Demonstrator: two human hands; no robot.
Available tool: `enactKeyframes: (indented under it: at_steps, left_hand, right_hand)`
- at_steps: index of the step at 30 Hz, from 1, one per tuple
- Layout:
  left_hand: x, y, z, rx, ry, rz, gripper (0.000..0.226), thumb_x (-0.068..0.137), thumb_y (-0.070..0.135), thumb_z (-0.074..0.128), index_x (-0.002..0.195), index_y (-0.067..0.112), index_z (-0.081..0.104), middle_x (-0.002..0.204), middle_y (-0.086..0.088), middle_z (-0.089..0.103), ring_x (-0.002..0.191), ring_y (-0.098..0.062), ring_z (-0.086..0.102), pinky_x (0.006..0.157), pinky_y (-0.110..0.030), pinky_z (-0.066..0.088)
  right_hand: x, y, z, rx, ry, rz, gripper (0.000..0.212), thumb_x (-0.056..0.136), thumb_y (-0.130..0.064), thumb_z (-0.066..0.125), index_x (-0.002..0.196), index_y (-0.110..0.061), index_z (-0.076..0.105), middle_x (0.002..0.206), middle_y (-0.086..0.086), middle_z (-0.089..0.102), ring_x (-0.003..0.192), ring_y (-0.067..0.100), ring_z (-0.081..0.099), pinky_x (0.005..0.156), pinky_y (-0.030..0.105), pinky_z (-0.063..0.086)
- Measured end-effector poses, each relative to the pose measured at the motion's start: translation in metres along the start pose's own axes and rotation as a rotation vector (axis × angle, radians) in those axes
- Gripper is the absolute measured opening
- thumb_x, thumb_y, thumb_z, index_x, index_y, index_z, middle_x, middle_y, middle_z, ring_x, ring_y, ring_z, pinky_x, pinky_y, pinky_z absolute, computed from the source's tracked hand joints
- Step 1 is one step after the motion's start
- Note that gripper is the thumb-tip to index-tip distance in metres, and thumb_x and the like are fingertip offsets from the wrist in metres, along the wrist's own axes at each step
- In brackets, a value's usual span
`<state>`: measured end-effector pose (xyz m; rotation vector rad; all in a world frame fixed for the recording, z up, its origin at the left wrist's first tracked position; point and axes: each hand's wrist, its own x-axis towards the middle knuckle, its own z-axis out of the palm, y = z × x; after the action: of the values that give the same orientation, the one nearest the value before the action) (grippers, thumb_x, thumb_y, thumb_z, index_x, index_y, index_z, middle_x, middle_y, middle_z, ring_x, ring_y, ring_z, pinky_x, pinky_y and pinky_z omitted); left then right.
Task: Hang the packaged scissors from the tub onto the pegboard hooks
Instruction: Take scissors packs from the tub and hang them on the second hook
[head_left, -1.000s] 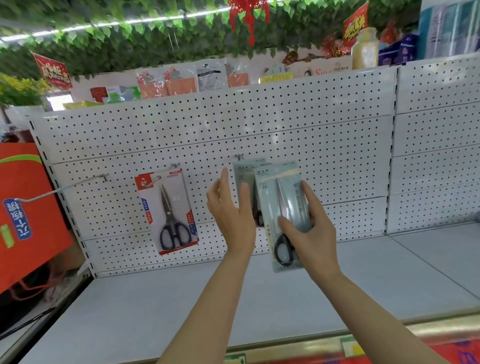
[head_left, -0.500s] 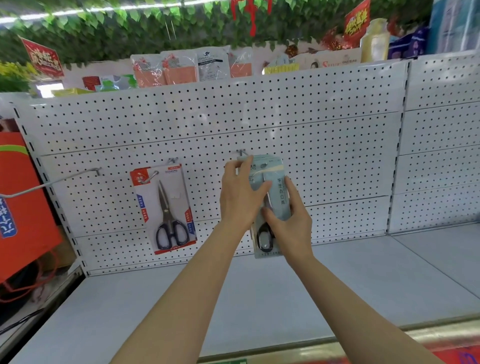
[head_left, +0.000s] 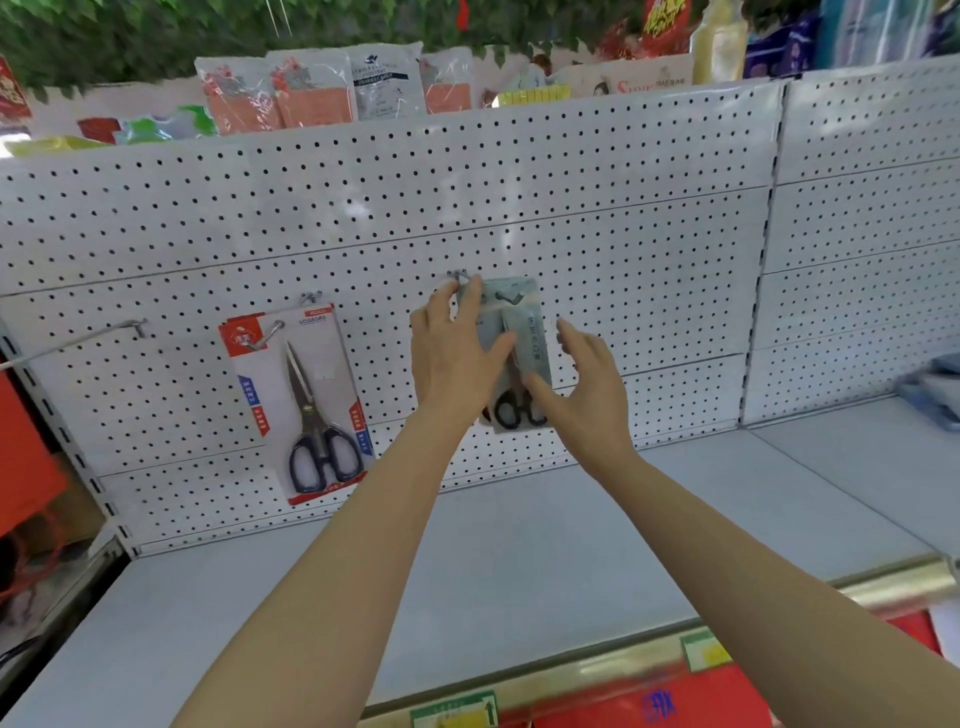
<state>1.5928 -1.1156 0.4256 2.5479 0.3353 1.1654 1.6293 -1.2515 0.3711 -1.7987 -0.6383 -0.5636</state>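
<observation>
Both hands are reaching up to a pale green pack of scissors (head_left: 522, 332) that is hanging flat against the white pegboard (head_left: 623, 208), its top edge at a small hook (head_left: 457, 275). The left hand (head_left: 452, 358) is pressing on the pack's left side, fingers spread and its thumb lying across the card. The right hand (head_left: 587, 395) is sitting at the pack's lower right edge, open, with its thumb touching the card near the black handles; whether its fingers are touching is hard to tell. Neither hand is closed around the pack.

To the left, well apart, a red-and-white pack (head_left: 301, 400) is hanging on its own hook, and the word "SCISSORS" is showing on its top edge. Further left a long bare hook (head_left: 78, 343) is sticking out from the board. The board to the right of the hands is standing bare as far as its vertical seam. Below, the grey shelf (head_left: 519, 561) is lying open and wide, ending in a gold front rail (head_left: 597, 670) carrying yellow-green price tags too blurred to read. Writing on the pale pack is too small to make out.
</observation>
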Motion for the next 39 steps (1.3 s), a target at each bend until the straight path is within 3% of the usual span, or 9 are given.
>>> enactKeyframes:
  at_steps: [3,9,15,18,23,29,34,39]
  left_hand:
    - [-0.008,0.003,-0.012,0.054,0.024,0.084,0.071,0.091,0.048,0.059,0.152,0.025,0.031,0.156,0.001,0.031,0.141,-0.024,0.026,0.115,-0.039,0.027]
    - [-0.039,0.028,-0.027,0.060,0.073,0.304,0.064,0.090,0.045,0.061,0.145,0.018,0.042,0.148,-0.005,0.042,0.137,-0.029,0.034,0.112,-0.042,0.030]
    - [-0.085,0.070,0.003,0.032,0.052,0.488,0.062,0.091,0.043,0.059,0.144,0.012,0.045,0.143,-0.009,0.048,0.132,-0.031,0.042,0.109,-0.043,0.032]
    - [-0.120,0.095,0.037,-0.027,-0.018,0.557,0.061,0.091,0.042,0.057,0.143,0.012,0.047,0.141,-0.009,0.050,0.127,-0.033,0.045,0.104,-0.044,0.036]
    - [-0.204,0.132,0.120,-0.131,-0.226,0.597,0.060,0.087,0.040,0.061,0.138,0.010,0.051,0.137,-0.011,0.053,0.124,-0.034,0.049,0.099,-0.044,0.038]
    - [-0.334,0.161,0.225,-0.187,-0.561,0.560,0.061,0.081,0.034,0.069,0.135,0.011,0.053,0.134,-0.010,0.054,0.119,-0.033,0.051,0.098,-0.045,0.042]
    - [-0.453,0.145,0.304,-0.067,-0.998,0.344,0.059,0.088,0.033,0.063,0.140,0.011,0.045,0.139,-0.011,0.047,0.126,-0.035,0.044,0.102,-0.044,0.039]
    - [-0.561,0.116,0.355,0.177,-1.472,-0.014,0.066,0.094,0.040,0.054,0.142,0.000,0.035,0.142,-0.017,0.039,0.129,-0.035,0.040,0.104,-0.041,0.039]
  right_hand:
    - [0.000,-0.005,-0.025,-0.163,0.046,-0.110,0.069,0.083,-0.036,0.067,0.144,-0.017,0.040,0.133,0.001,0.052,0.122,0.019,0.048,0.099,0.042,0.044]
    - [-0.016,-0.013,-0.079,-0.429,0.204,-0.329,0.063,0.082,-0.033,0.066,0.137,-0.007,0.049,0.126,0.010,0.059,0.116,0.028,0.053,0.098,0.042,0.041]
    - [-0.063,0.013,-0.136,-0.652,0.265,-0.312,0.061,0.083,-0.036,0.062,0.134,-0.005,0.051,0.123,0.012,0.060,0.112,0.030,0.055,0.093,0.038,0.038]
    - [-0.101,0.044,-0.169,-0.761,0.247,-0.251,0.061,0.083,-0.035,0.061,0.134,-0.003,0.051,0.122,0.015,0.060,0.110,0.033,0.056,0.091,0.042,0.040]
    - [-0.182,0.118,-0.220,-0.949,0.161,-0.033,0.063,0.081,-0.034,0.062,0.133,0.000,0.050,0.119,0.018,0.059,0.103,0.039,0.057,0.087,0.048,0.042]
    - [-0.295,0.196,-0.257,-1.028,0.046,0.269,0.061,0.082,-0.030,0.065,0.134,-0.001,0.050,0.119,0.017,0.060,0.106,0.038,0.057,0.092,0.047,0.041]
    - [-0.379,0.249,-0.267,-1.017,-0.129,0.424,0.068,0.076,-0.024,0.075,0.133,0.001,0.050,0.116,0.019,0.061,0.100,0.040,0.059,0.083,0.048,0.047]
    - [-0.441,0.292,-0.269,-0.997,-0.262,0.531,0.068,0.074,-0.022,0.078,0.131,0.001,0.052,0.117,0.018,0.061,0.098,0.041,0.060,0.083,0.049,0.049]
